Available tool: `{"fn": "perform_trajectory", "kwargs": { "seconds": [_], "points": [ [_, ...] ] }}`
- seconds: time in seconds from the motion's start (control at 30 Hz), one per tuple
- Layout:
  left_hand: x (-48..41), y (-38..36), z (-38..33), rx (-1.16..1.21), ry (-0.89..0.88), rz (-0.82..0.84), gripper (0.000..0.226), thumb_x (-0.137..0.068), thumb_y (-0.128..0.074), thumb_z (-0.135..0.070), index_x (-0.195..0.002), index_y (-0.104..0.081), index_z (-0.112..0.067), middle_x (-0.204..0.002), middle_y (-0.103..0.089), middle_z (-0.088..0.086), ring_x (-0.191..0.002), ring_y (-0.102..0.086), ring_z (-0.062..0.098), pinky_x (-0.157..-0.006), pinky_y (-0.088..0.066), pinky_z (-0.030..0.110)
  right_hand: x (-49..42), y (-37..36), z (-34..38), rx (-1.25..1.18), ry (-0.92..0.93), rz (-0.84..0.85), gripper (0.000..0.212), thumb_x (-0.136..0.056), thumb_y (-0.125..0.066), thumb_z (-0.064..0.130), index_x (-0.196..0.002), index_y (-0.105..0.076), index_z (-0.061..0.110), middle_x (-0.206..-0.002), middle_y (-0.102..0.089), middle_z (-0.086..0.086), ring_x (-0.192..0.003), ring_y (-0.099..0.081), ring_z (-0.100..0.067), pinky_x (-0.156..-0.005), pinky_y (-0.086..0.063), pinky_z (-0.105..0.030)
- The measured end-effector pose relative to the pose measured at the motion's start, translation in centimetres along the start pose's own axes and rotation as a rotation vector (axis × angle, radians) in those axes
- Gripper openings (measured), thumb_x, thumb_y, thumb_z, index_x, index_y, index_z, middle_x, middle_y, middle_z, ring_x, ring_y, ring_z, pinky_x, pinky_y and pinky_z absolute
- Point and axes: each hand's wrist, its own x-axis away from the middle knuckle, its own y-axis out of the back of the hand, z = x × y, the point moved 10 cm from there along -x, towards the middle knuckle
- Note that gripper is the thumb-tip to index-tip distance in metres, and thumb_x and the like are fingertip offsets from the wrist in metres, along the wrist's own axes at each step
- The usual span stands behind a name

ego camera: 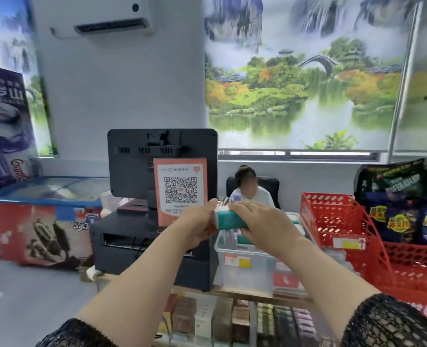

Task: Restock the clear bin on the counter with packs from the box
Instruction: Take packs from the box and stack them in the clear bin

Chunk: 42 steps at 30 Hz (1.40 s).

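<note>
Held level in mid-air between 2 hands: 1 teal pack [228, 219], directly above the open top of the clear bin [252, 278] and apart from its rim. At the pack's left end, the left hand [199, 222], clamped on it with thumb raised along the upper edge and fingers curled round the end face. Over the pack's right part, the right hand [263, 221], fingers curled across the top and down the far side, thumb tucked beneath, much of that half hidden under the palm. Inside the bin, further white and teal packs [243, 240], upright, count unclear. Bin on the wooden counter [245, 295], just right of the black register unit [154, 249] with its monitor [162, 156] and orange QR-code stand [181, 191]. To the bin's right, touching or nearly so, a red mesh basket [332, 221]; behind that, dark snack bags [395, 196]. Below the counter edge, rows of cartons [232, 319] in a display case. Far left, a chest freezer [42, 216]. Behind the counter, a seated person [248, 194].
</note>
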Motion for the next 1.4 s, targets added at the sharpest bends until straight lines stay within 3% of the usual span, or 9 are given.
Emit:
{"fn": "perform_trajectory", "kwargs": {
  "seconds": [0.07,0.13,0.2,0.33,0.6,0.87,1.2,1.4],
  "points": [
    [-1.2,-0.1,-0.4,-0.099,-0.015,-0.028,0.029,-0.098,-0.048,-0.032,-0.088,-0.059,-0.008,-0.077,-0.061,0.009,-0.064,-0.056,0.019,-0.061,-0.050,0.028,-0.7,-1.0,-1.6,0.011,-0.049,0.002,0.047,-0.084,-0.065,0.018,-0.129,-0.054,0.015,-0.120,-0.064,-0.005,-0.102,-0.064,-0.030,-0.074,-0.053,-0.038],
    [-2.1,-0.5,-1.3,-0.171,-0.075,-0.038,0.028,-0.098,-0.043,-0.026,-0.076,-0.055,-0.013,-0.072,-0.052,0.006,-0.062,-0.049,0.018,-0.061,-0.044,0.030,-1.1,-2.4,-3.7,0.033,-0.148,0.041,0.046,-0.092,-0.053,0.024,-0.137,-0.043,0.022,-0.127,-0.059,0.000,-0.111,-0.058,-0.025,-0.079,-0.049,-0.035],
    [-2.7,-0.9,-2.2,-0.218,-0.152,-0.029,0.027,-0.100,-0.043,-0.022,-0.076,-0.054,-0.016,-0.076,-0.054,0.005,-0.066,-0.050,0.016,-0.062,-0.049,0.030,-1.5,-4.2,-5.5,0.057,-0.220,0.102,0.042,-0.095,-0.048,0.026,-0.136,-0.040,0.024,-0.127,-0.056,0.001,-0.114,-0.053,-0.021,-0.081,-0.046,-0.033],
    [-3.5,-1.7,-3.8,-0.324,-0.324,-0.040,0.020,-0.098,-0.048,-0.019,-0.083,-0.061,-0.019,-0.088,-0.065,0.006,-0.081,-0.059,0.018,-0.086,-0.056,0.040,-2.4,-8.3,-8.5,0.043,-0.288,0.170,0.036,-0.092,-0.052,0.022,-0.127,-0.047,0.018,-0.123,-0.051,-0.003,-0.112,-0.048,-0.021,-0.086,-0.045,-0.032],
    [-6.3,-3.8,-5.4,-0.451,-0.486,-0.081,0.021,-0.093,-0.055,-0.015,-0.078,-0.064,-0.027,-0.081,-0.069,0.002,-0.075,-0.064,0.017,-0.082,-0.058,0.042,-6.2,-17.0,-12.0,0.165,-0.232,0.278,0.032,-0.091,-0.052,0.018,-0.122,-0.053,0.013,-0.125,-0.051,-0.006,-0.118,-0.046,-0.024,-0.093,-0.045,-0.033],
    [-7.7,-5.8,-7.5,-0.457,-0.615,-0.107,0.018,-0.091,-0.058,-0.013,-0.083,-0.066,-0.027,-0.077,-0.070,-0.002,-0.072,-0.065,0.011,-0.073,-0.058,0.027,-8.8,-25.4,-15.8,0.259,-0.209,0.420,0.043,-0.090,-0.053,0.004,-0.131,-0.046,0.011,-0.131,-0.047,-0.009,-0.123,-0.042,-0.027,-0.101,-0.038,-0.038],
    [-9.1,-5.0,-6.8,-0.374,-0.597,-0.100,0.025,-0.090,-0.059,-0.007,-0.077,-0.067,-0.026,-0.070,-0.070,-0.003,-0.066,-0.065,0.008,-0.064,-0.052,0.020,-9.9,-30.8,-17.3,0.377,-0.147,0.529,0.038,-0.096,-0.037,0.000,-0.131,-0.049,0.007,-0.133,-0.048,-0.012,-0.124,-0.048,-0.031,-0.099,-0.042,-0.042],
    [-9.5,-5.0,-5.9,-0.402,-0.566,-0.097,0.023,-0.091,-0.060,-0.010,-0.078,-0.067,-0.028,-0.072,-0.071,-0.006,-0.071,-0.068,0.009,-0.071,-0.057,0.024,-9.2,-31.5,-17.6,0.188,-0.197,0.536,0.033,-0.096,-0.044,0.004,-0.127,-0.056,0.009,-0.135,-0.046,-0.011,-0.118,-0.056,-0.024,-0.096,-0.045,-0.032]
  ]
}}
